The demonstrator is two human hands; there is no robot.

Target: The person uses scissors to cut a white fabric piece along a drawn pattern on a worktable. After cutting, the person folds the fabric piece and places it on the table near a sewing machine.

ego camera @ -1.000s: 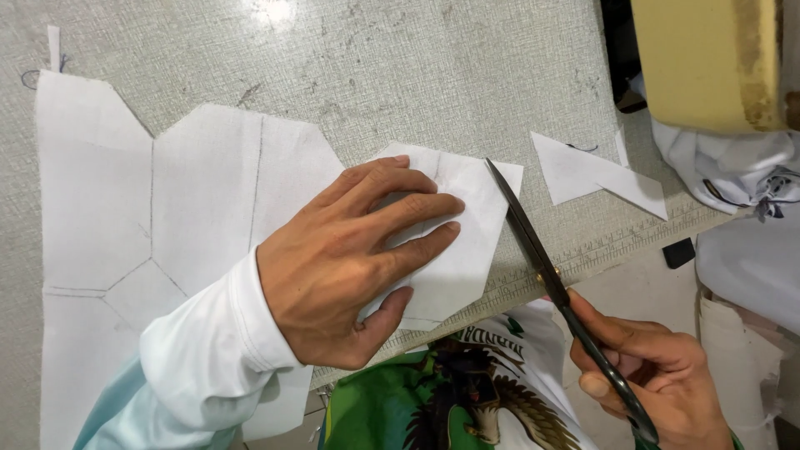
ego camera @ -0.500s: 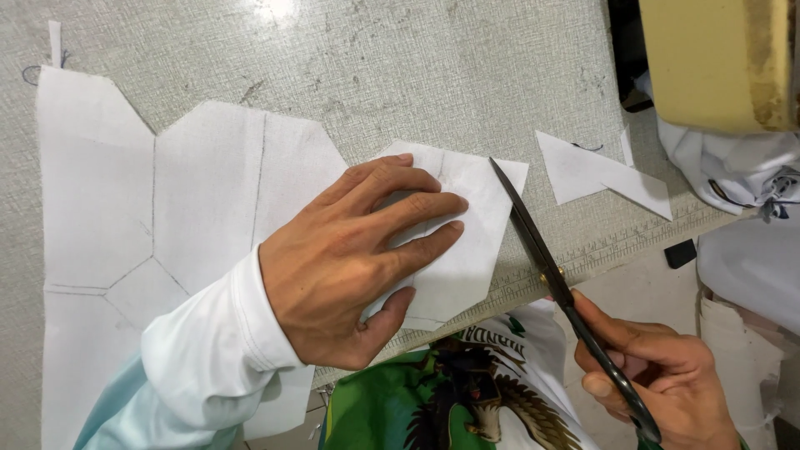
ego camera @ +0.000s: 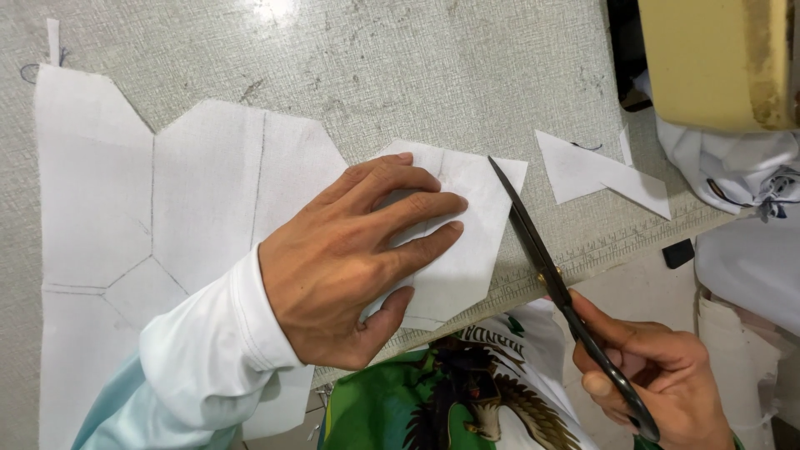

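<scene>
Left hand [ego camera: 358,258] is flat, fingers spread, pinning the white cloth [ego camera: 192,208] to the table [ego camera: 417,67] around the middle of the frame. Right hand [ego camera: 658,375], lower right, is wrapped round the handles of the scissors [ego camera: 550,275], and the blades look nearly together, running up along the right edge of the small piece under the fingers. You can see pencil lines drawn across the cloth toward the left, marking out angled panels. A cut-off scrap [ego camera: 596,171] sits off to the right, well apart from the blades, and there's a yellow machine [ego camera: 717,58] in the upper right corner.

If I were doing this cut, I'd keep the pinning hand close to the line but with fingertips clear of the blades; they're fairly near right now. Keep the lower blade resting on the table so the cloth doesn't lift, and take long strokes without snapping the tips shut, which is what leaves those little nicks. Probably worth sliding the flat hand along as the cut goes, so the piece doesn't swing.
</scene>
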